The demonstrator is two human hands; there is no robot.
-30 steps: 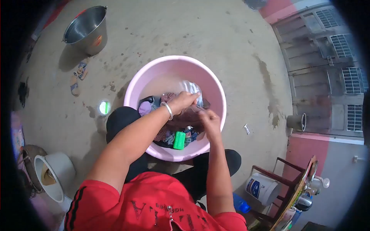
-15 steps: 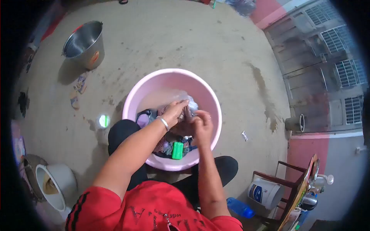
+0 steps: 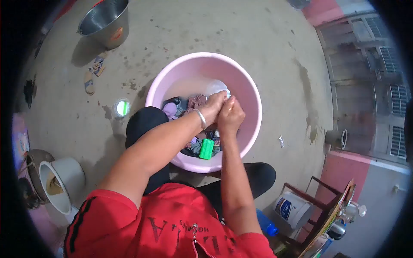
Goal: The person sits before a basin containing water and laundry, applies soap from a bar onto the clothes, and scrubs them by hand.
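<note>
A pink tub (image 3: 253, 103) stands in front of me with cloudy water and wet clothes (image 3: 196, 101) in it. My left hand (image 3: 212, 107), with a bangle at the wrist, is closed over the tub. My right hand (image 3: 231, 115) is closed right beside it, the two touching. Between and just beyond them a whitish, translucent wet cloth (image 3: 216, 87) shows, gripped by both hands. A green soap bar (image 3: 206, 148) lies on the clothes at the tub's near side. A purple cloth (image 3: 170, 110) lies at the left.
A metal bucket (image 3: 105, 23) stands at the upper left, near slippers (image 3: 89, 81) and a small round container (image 3: 121, 107). A grey tub (image 3: 64, 182) is at the lower left. At the lower right are a white bucket (image 3: 297, 210), a blue bottle (image 3: 267, 224) and a wooden chair (image 3: 307, 198).
My hands have come together, closed, on the whitish cloth; earlier they were slightly apart. The whole view has shifted a little, the tub now sitting farther right and higher.
</note>
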